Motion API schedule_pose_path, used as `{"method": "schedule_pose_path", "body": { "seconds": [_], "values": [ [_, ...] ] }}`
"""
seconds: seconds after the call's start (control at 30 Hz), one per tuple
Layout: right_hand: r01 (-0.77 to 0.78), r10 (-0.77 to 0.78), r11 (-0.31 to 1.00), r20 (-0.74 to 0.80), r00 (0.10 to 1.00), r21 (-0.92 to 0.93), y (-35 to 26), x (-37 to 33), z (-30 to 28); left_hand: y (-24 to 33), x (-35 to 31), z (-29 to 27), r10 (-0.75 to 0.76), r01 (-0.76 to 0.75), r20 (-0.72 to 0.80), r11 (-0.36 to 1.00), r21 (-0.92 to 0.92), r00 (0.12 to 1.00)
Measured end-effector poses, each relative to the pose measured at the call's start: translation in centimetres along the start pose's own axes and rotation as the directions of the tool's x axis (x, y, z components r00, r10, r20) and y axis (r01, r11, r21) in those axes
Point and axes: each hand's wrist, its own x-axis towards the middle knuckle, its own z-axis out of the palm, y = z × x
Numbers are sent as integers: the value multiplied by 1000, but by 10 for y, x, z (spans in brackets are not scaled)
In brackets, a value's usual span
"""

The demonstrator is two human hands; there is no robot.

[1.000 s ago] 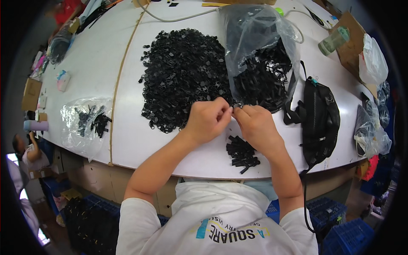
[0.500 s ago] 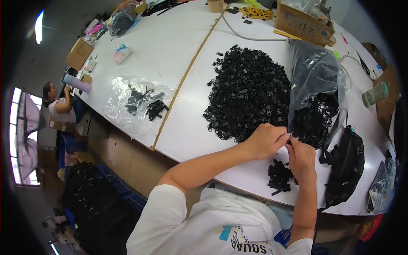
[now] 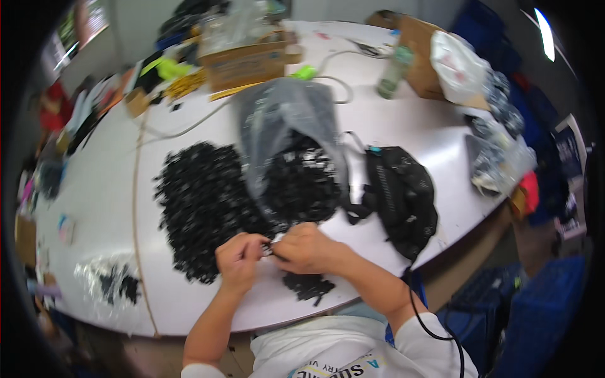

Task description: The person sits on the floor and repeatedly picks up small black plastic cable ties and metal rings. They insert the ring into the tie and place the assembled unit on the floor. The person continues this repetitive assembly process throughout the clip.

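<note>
My left hand (image 3: 239, 257) and my right hand (image 3: 310, 249) meet at the near side of the table, both closed with the fingertips pinched. Between them is a small black piece (image 3: 267, 248), blurred and mostly covered by the fingers. Just beyond my left hand spreads a large heap of small black plastic parts (image 3: 198, 201). A clear plastic bag (image 3: 277, 104) lies open past my hands, with black looped pieces (image 3: 301, 183) in its mouth. Close below my right hand sits a small pile of short black pieces (image 3: 309, 287).
To the right lies a black zippered pouch (image 3: 403, 195) with a strap; a black cable (image 3: 416, 302) hangs near my right arm. Farther back stand a cardboard box (image 3: 244, 66), a greenish bottle (image 3: 396, 72) and a white plastic bag (image 3: 457, 69). Another clear bag (image 3: 94, 277) rests at left.
My view has swung to the right, so the table's contents appear farther left. My hands stay pinched close together over the near edge of the heap.
</note>
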Motion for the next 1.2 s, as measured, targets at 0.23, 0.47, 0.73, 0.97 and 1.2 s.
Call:
{"method": "schedule_pose_path", "body": {
  "seconds": [0.23, 0.47, 0.73, 0.97, 1.2],
  "values": [
    [-69, 67, 984, 14, 998, 161, 6, -7, 3, -8, 2, 3, -88, 128, 125, 925, -359, 988],
    [-120, 125, 991, -75, 989, 66, -4, -1, 3, -8, 4, -1, 187, -190, 49, 980, 64, 981],
    [-240, 252, 967, 221, 942, -79, -5, -1, 3, -1, 13, -7, 385, -462, 265, 802, 378, 884],
    [-255, 292, 951, 237, 927, -174, -3, -1, 3, 6, 11, 3, 361, -404, 186, 862, 308, 914],
    [-260, 274, 956, 103, 956, -136, -2, -2, 3, -5, 9, -4, 209, -225, 87, 941, 252, 974]
  ]
}}
